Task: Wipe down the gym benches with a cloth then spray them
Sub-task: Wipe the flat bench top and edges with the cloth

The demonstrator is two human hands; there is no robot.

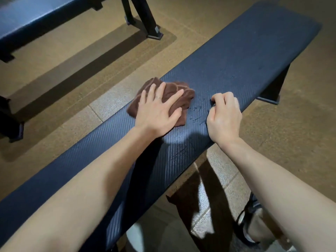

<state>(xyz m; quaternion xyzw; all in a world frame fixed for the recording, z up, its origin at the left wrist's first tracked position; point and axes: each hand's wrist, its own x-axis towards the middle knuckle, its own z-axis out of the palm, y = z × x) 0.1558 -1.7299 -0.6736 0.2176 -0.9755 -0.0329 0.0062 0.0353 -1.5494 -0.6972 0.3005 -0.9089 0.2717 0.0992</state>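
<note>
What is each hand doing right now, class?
Left hand: open, pressing flat on the brown cloth on the bench.
Right hand: curled closed, resting on the bench, holding nothing visible.

A crumpled brown cloth [163,99] lies on the dark textured bench [245,51].

A long dark blue bench [227,57] runs across the brown floor [72,51]. The left hand [156,113] lies flat, fingers spread, on a crumpled brown cloth [174,91] on the bench. The right hand [224,115] is curled up beside it, resting on the bench near little wet drops [197,115]
</note>
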